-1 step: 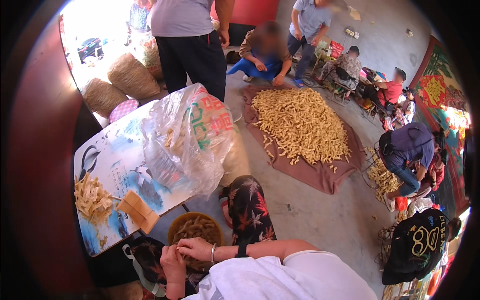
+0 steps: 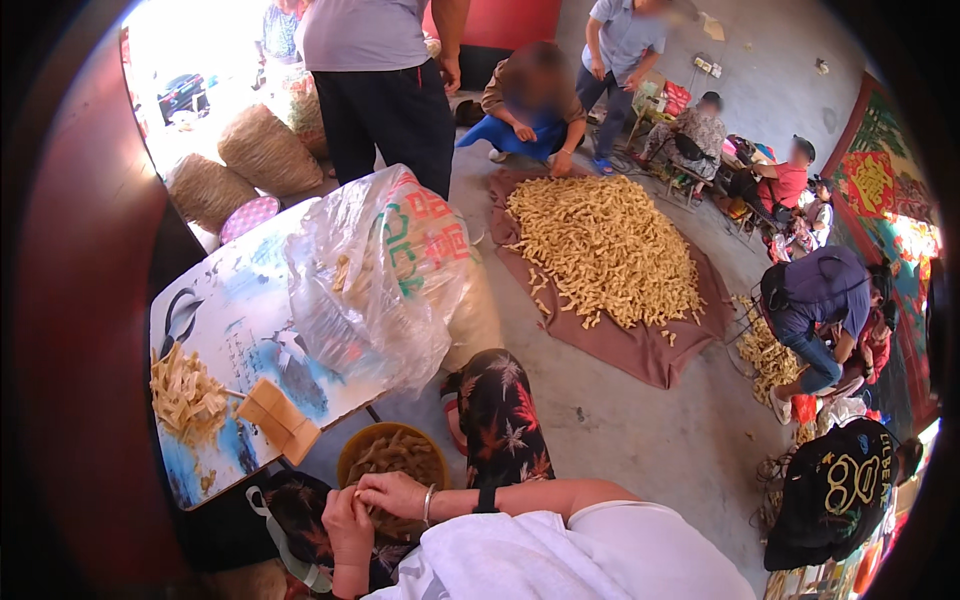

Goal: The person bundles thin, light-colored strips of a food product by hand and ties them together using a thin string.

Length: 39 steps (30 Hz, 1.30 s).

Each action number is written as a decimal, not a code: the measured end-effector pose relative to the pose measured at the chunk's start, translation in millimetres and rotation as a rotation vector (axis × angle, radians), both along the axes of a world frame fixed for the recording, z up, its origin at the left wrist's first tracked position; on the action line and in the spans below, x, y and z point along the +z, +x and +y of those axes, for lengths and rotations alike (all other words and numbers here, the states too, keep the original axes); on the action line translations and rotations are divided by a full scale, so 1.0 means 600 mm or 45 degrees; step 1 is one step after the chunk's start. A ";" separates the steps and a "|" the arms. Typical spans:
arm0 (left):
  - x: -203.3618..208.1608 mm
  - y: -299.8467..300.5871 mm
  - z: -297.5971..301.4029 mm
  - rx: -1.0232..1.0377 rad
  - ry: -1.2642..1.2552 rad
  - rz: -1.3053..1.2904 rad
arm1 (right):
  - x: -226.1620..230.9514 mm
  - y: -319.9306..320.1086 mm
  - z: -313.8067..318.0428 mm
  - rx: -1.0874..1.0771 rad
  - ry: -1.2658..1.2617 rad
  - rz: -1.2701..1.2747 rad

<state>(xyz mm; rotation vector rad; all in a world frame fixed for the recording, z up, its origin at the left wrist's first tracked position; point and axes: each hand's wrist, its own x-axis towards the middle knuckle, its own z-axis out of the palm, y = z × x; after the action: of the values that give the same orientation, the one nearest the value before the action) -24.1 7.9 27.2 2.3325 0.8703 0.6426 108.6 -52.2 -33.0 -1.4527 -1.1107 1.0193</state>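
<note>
My left hand point(image 2: 349, 527) and my right hand point(image 2: 396, 494) meet over my lap with fingertips pinched together. A small pale piece seems to sit between them, too little of it showing to name. Beneath and just beyond the hands is a yellow bowl point(image 2: 344, 464) holding brownish, finger-like pieces point(image 2: 398, 452). To the left, a painted white table point(image 2: 230, 290) carries a heap of pale yellow strips point(image 2: 186, 396) and a tan wooden block point(image 2: 277, 418) with a thin pale stick beside it.
A clear plastic bag point(image 2: 365, 285) covers the table's far right. Beyond lies a large pile of yellowish knobbly pieces point(image 2: 605, 250) on a brown cloth point(image 2: 660, 368). Full sacks point(image 2: 265, 150) stand at the far left. Several people stand, squat or sit ahead and along the right.
</note>
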 end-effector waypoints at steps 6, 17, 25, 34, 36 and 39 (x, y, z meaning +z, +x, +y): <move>-0.006 -0.012 -0.005 0.019 -0.127 -0.106 | 0.006 0.001 0.001 0.225 -0.380 0.886; -0.027 -0.006 -0.016 0.220 -0.295 -0.344 | 0.065 0.006 0.000 0.071 -0.324 0.606; -0.010 -0.032 0.041 0.476 -0.973 -0.680 | 0.081 0.012 -0.016 -0.051 0.199 -0.507; -0.024 0.011 -0.002 0.273 -1.319 -1.013 | 0.101 0.008 -0.009 -0.054 0.373 -0.726; -0.021 0.003 0.000 0.285 -1.258 -1.011 | 0.106 0.008 -0.005 -0.009 0.355 -0.742; -0.015 -0.006 -0.001 0.258 -1.103 -0.804 | 0.110 0.010 0.005 -0.159 0.163 -0.385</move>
<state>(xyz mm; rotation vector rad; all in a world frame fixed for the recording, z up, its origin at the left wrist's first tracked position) -27.8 7.4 18.3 1.1815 0.8459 0.8099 114.8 -48.9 33.1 -1.5839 -1.2574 0.6424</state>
